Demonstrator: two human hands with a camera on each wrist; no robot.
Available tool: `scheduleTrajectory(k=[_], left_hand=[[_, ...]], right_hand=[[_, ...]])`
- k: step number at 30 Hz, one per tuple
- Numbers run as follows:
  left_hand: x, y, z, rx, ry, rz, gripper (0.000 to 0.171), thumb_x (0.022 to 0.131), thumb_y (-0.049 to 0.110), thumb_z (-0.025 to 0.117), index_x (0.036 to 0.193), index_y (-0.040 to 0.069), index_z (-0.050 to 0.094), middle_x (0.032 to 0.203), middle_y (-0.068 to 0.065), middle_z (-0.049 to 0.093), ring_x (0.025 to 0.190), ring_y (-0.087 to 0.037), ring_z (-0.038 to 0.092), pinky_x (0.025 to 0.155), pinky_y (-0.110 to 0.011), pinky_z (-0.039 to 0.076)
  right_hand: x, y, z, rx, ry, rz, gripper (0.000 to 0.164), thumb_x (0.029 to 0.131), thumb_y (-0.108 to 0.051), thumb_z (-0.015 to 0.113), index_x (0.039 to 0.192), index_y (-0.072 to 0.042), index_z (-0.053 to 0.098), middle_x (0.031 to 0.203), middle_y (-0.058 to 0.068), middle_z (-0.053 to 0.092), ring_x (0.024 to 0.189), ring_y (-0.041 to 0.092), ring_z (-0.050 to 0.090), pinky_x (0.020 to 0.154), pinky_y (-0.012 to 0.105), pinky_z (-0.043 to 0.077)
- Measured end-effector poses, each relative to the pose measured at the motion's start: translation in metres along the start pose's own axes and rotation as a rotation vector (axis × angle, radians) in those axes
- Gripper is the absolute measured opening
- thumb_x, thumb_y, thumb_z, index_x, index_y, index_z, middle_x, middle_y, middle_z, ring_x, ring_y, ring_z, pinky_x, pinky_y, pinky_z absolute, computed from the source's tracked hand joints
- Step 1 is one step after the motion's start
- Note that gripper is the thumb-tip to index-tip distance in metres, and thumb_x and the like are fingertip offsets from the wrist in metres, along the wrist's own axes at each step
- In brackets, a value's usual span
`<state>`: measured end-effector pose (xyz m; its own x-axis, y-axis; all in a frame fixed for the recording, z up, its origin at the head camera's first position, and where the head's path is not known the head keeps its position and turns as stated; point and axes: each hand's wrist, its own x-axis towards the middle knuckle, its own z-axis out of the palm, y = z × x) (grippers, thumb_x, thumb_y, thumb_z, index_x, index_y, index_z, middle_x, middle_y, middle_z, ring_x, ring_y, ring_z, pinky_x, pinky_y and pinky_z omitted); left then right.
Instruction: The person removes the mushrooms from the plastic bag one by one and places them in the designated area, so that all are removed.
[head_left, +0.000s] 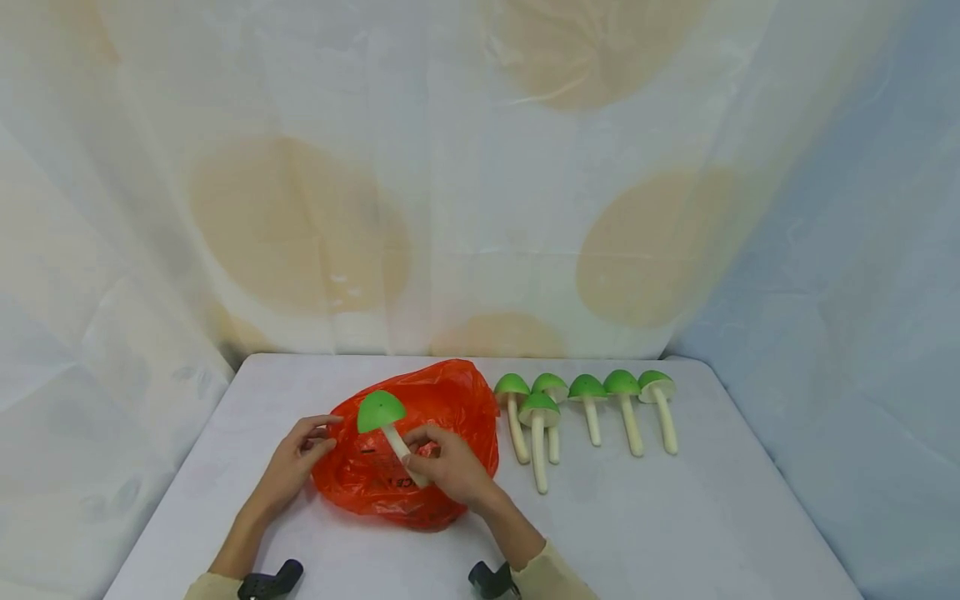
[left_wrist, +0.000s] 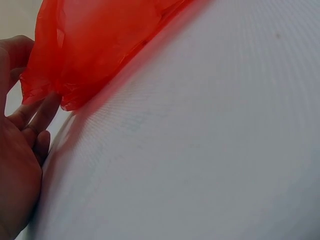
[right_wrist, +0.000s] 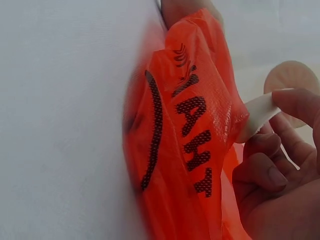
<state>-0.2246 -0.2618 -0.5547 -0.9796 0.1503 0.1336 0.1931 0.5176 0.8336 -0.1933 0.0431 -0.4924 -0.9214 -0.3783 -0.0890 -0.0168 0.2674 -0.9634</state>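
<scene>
A red plastic bag (head_left: 457, 417) with black print lies crumpled on the table. Over it, my right hand (head_left: 453, 471) pinches the pale stem of a toy mushroom (head_left: 381, 412) whose green cap points up and left. In the right wrist view the stem (right_wrist: 260, 114) passes between thumb and fingers of the right hand (right_wrist: 285, 195), its lower end against the bag (right_wrist: 190, 125). My left hand (head_left: 288, 467) holds the bag's left edge. The left wrist view has the fingers of that left hand (left_wrist: 22, 165) around a gathered corner of the bag (left_wrist: 95, 50).
Several more green-capped mushrooms (head_left: 622, 408) lie roughly in a row right of the bag, caps toward the back; one (head_left: 539, 442) overlaps another. They rest on a white-covered table (head_left: 675, 533). A pale sheet (head_left: 480, 167) with tan spots hangs behind, with more sheeting along both sides.
</scene>
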Motion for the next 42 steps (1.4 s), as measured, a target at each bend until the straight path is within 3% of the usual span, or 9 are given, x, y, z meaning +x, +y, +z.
scheduleTrajectory(k=[9,19,42], left_hand=[[0.000,-0.001,0.000,-0.008,-0.004,-0.023,0.035,0.102,0.033,0.060,0.136,0.026,0.057,0.133,-0.002,0.055,0.113,-0.020,0.050,0.091,-0.036,0.046],[-0.001,0.000,0.001,-0.028,-0.004,-0.032,0.037,0.102,0.034,0.060,0.138,0.025,0.056,0.134,-0.002,0.054,0.112,-0.020,0.050,0.088,-0.030,0.048],[-0.001,0.001,0.000,-0.031,-0.003,-0.035,0.037,0.102,0.036,0.059,0.137,0.024,0.056,0.132,-0.004,0.055,0.112,-0.022,0.051,0.088,-0.028,0.049]], right_hand=[[-0.001,-0.001,-0.006,0.020,0.046,-0.008,0.023,0.093,-0.029,0.071,0.115,-0.024,0.066,0.105,-0.004,0.061,0.092,0.021,0.057,0.069,0.032,0.055],[-0.007,-0.001,-0.017,0.051,0.083,-0.023,0.025,0.095,-0.026,0.070,0.118,-0.020,0.065,0.108,0.000,0.060,0.094,0.022,0.055,0.070,0.035,0.054],[-0.020,0.016,-0.061,0.016,0.226,-0.037,0.027,0.094,-0.024,0.069,0.119,-0.014,0.065,0.115,0.005,0.061,0.106,0.025,0.053,0.083,0.035,0.050]])
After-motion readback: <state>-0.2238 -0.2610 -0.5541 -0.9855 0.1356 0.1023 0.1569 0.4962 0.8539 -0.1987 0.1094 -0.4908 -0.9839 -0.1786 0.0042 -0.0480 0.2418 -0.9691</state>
